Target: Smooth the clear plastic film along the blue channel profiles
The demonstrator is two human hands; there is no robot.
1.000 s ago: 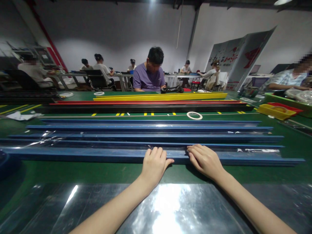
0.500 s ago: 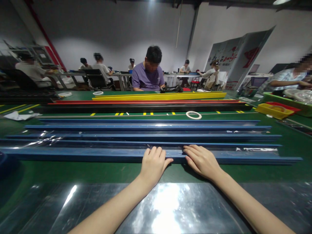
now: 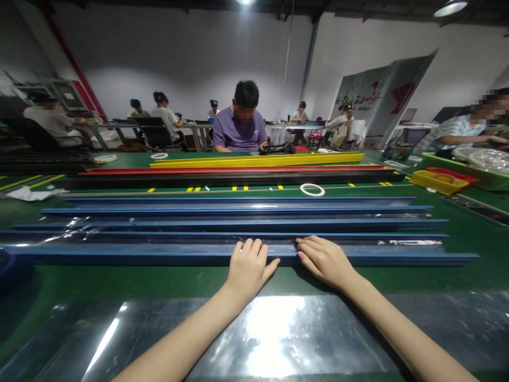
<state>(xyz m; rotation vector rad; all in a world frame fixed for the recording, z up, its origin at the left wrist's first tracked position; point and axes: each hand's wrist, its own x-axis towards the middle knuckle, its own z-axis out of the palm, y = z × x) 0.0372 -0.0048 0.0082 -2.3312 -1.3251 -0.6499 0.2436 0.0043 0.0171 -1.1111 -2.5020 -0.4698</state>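
A long blue channel strip point(image 3: 159, 255) lies crosswise on the green table, nearest to me. My left hand point(image 3: 248, 268) is closed over its front edge, fingers bent into the channel and thumb along the front side. A little to the right, my right hand point(image 3: 328, 262) grips the same edge, with its fingertips inside the channel and its thumb tucked low. Clear glossy film point(image 3: 415, 243) shows inside the strip. Behind it, further blue strips point(image 3: 238, 224) run parallel. What the fingertips press on is partly hidden.
Clear plastic sheet point(image 3: 178, 339) covers the near table. Beyond the blue strips lie black and red strips point(image 3: 238, 175), a yellow strip point(image 3: 258, 159) and a white tape ring point(image 3: 312, 189). A yellow bin point(image 3: 437, 181) stands right. A person in purple point(image 3: 240, 130) sits opposite.
The view has shifted slightly, so the strips' right ends appear further left. Both hands keep their places on the front blue strip.
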